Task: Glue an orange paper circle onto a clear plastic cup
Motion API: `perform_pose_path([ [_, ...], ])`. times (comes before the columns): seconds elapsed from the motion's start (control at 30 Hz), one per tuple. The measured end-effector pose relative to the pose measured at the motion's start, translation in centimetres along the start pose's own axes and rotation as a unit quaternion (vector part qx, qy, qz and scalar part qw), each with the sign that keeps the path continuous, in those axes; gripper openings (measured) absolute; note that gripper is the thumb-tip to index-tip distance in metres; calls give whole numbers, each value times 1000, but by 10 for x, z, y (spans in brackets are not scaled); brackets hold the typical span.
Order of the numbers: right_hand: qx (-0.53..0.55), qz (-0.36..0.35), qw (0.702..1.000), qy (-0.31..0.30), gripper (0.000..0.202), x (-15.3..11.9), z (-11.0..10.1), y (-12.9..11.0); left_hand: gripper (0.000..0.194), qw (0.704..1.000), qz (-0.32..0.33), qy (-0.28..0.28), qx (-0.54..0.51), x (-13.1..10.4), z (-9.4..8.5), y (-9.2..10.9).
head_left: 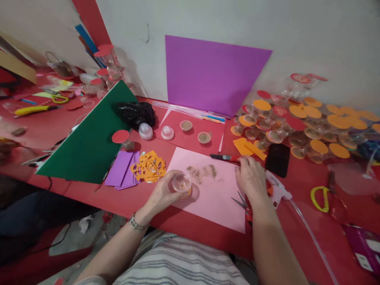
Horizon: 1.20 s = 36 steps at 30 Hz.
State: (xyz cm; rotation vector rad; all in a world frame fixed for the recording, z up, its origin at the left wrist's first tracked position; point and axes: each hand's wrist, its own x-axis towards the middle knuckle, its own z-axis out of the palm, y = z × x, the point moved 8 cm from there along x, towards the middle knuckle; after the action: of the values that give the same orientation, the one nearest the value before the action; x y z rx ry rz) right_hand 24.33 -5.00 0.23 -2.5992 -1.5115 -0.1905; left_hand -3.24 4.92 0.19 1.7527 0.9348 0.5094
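Observation:
My left hand (164, 188) is closed around a small clear plastic cup (182, 183), held over the left part of a pink sheet (219, 198). Brownish sandy material (204, 173) is scattered on that sheet. At its upper right corner, the fingers of my right hand (251, 174) are closed on the red handle of a knife (222, 157), whose dark blade points left. Small scissors (245, 205) lie partly open just below my right hand. Behind the sheet, two small cups of sandy material (186, 126) (204, 137) stand on a red sheet (173, 118).
Orange paper cutouts (149, 166) and purple cards (121, 170) lie left, beside a leaning green board (89, 142). A glue gun (277, 190), black phone-like object (277, 159) and many disc-topped cups (311, 122) occupy the right. A person's dark-clothed leg (38, 213) is at left.

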Motion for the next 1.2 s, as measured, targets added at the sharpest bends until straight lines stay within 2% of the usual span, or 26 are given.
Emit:
perform_pose_path([
  [0.2,-18,32,999,-5,22,29,14,6,44,1000,-20,-14,-4,-8,5,-10],
  [0.3,-9,46,999,7,22,37,13,10,42,1000,-10,-28,7,-8,9,-9],
  [0.4,17,44,998,32,24,32,5,11,39,999,4,-48,3,-8,10,-3],
  [0.5,54,19,997,50,26,10,-3,9,40,999,13,-31,-2,-1,-2,4],
  [0.63,106,-37,991,67,29,-38,-11,2,36,993,66,84,41,30,-33,20],
  [0.73,117,-72,986,94,33,-73,-18,-1,36,980,114,141,81,65,-42,30],
  [0.83,95,-97,986,93,40,-97,-18,-3,37,972,148,151,107,99,-36,32],
  [0.93,71,-106,989,69,48,-112,-13,-2,43,970,139,167,112,124,-29,24],
  [1.1,30,-90,995,30,22,-125,-2,2,43,975,105,162,107,144,-19,10],
  [1.2,27,-85,996,22,16,-128,1,6,43,980,87,151,101,148,-16,6],
])
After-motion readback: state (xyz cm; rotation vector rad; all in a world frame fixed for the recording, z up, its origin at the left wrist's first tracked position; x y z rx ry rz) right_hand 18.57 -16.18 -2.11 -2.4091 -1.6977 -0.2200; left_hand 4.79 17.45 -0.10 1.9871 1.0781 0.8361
